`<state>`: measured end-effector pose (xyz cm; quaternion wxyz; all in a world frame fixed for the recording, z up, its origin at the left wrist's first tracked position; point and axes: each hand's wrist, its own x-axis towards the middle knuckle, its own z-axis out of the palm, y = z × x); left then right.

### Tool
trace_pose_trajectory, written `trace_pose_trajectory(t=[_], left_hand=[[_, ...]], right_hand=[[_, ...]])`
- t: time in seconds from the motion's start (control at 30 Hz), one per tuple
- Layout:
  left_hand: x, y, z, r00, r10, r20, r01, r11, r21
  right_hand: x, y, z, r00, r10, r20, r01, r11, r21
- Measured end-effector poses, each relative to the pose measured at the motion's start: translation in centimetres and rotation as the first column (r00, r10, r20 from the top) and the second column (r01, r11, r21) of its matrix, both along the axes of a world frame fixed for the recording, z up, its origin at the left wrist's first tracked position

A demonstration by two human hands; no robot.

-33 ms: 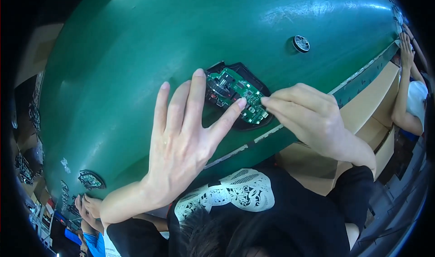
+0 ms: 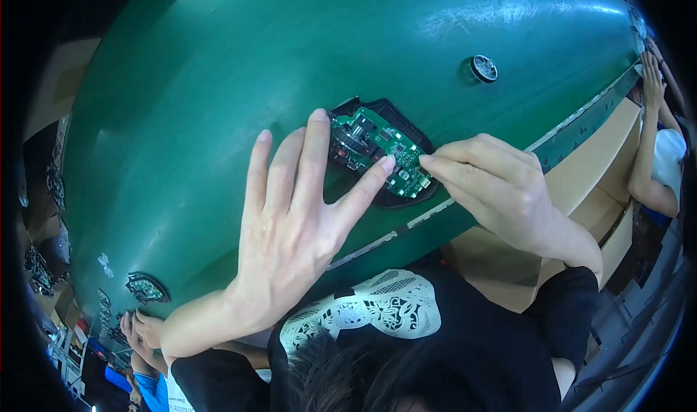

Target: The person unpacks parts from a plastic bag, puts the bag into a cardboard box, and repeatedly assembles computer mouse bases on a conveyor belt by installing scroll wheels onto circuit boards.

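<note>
On the green work surface lies a black shell (image 2: 406, 121) that looks like part of an opened computer mouse. A green circuit board (image 2: 408, 166) sits in it, with a dark wheel (image 2: 353, 140) at its left end. My left hand (image 2: 287, 216) is spread over the near left side, its thumb tip resting on the board and its index fingertip at the shell's left edge. At the board's right edge, my right hand (image 2: 501, 187) is closed in a pinch. Whatever is between those fingertips is too small to make out.
A small round part (image 2: 483, 68) with a dark rim lies at the far right. Another board in a shell (image 2: 147, 288) is at the left, near a co-worker's hands (image 2: 141, 330). A cardboard box (image 2: 588, 194) stands beyond the surface's right edge; another person's hands (image 2: 651, 78) are farther right.
The round part has shifted very slightly to the right and away. Both my hands and the board look nearly unmoved.
</note>
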<state>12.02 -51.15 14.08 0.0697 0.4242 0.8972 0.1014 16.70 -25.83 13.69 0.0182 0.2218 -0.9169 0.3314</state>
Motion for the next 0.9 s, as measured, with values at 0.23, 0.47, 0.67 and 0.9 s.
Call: trace_pose_trajectory(t=[0.23,0.47,0.67,0.9], left_hand=[[-0.2,0.7,0.5,0.997,0.02,0.07,-0.022,0.999,0.035],[-1.0,-0.3,-2.0,0.997,0.077,-0.027,-0.067,0.961,0.27],[-5.5,-1.0,-2.1,0.983,0.128,-0.131,-0.087,0.955,0.284],[-14.8,-5.6,-2.5,0.877,0.227,-0.423,-0.13,0.96,0.247]], right_hand=[[0.9,-1.1,1.0,0.972,0.132,-0.196,-0.062,0.942,0.329],[-1.2,-1.1,4.0,0.997,0.071,-0.038,-0.058,0.959,0.279],[-3.6,2.7,2.9,0.978,-0.186,-0.093,0.208,0.854,0.477],[-3.4,6.4,1.5,0.991,-0.112,-0.074,0.133,0.867,0.481]])
